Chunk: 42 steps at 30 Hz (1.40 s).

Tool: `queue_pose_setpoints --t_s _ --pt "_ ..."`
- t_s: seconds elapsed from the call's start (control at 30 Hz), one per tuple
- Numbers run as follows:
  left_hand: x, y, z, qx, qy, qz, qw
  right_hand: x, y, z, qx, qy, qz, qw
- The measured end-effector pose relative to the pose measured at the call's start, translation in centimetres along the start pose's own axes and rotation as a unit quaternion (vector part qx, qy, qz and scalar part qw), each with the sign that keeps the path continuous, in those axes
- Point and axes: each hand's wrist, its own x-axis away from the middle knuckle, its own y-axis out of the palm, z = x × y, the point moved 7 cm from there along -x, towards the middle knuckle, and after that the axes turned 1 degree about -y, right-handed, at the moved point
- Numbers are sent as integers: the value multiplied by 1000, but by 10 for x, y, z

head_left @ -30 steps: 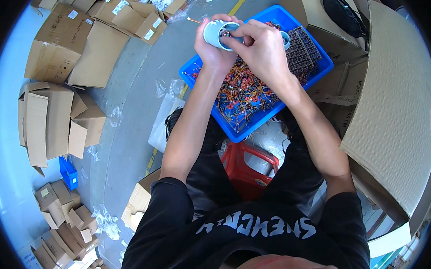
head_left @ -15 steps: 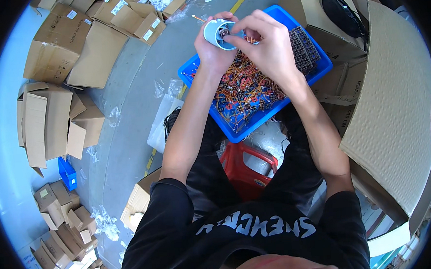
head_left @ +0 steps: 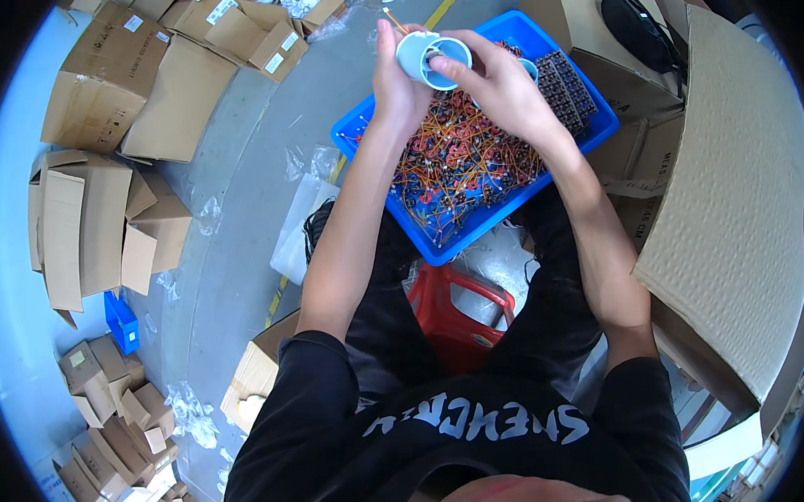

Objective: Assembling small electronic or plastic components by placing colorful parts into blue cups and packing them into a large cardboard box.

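Observation:
My left hand (head_left: 400,83) holds a small white round housing (head_left: 421,55) above a blue tray (head_left: 373,132). My right hand (head_left: 495,82) has its thumb and fingers pinched at the housing's open rim, where an orange wire (head_left: 393,19) sticks out past it. The tray rests on my lap and is heaped with several small parts on orange and red wires (head_left: 457,171). A dark grid of parts (head_left: 564,81) lies at the tray's far right end.
A red plastic stool (head_left: 460,316) is under me. Flattened and open cardboard boxes (head_left: 99,203) lie on the grey floor to my left. A large cardboard sheet (head_left: 737,233) and a box with a black item (head_left: 640,25) stand at my right.
Both hands with the white housing have stayed over the tray's far end. My right fingers have shifted slightly on the housing's rim.

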Motion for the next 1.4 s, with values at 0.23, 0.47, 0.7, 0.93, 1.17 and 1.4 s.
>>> queue_pose_setpoints --t_s 0.23,0.47,0.7,0.93,1.17,1.4 --pt "3 7 11 -344 173 -19 923 -8 -8 17 79 -60 73 992" --pt "1 9 7 -340 201 -48 917 -13 -1 11 196 -103 136 966" --pt "-4 2 -2 -319 130 -35 938 -25 -11 44 68 -64 58 994" --pt "-19 -17 0 -250 38 15 967 -25 -13 50 37 -62 -35 997" --pt "-11 -1 8 -429 118 -28 895 -17 -21 65 188 18 -21 982" --pt "-8 6 -30 -391 -38 -215 894 -1 -80 91 328 100 149 928"
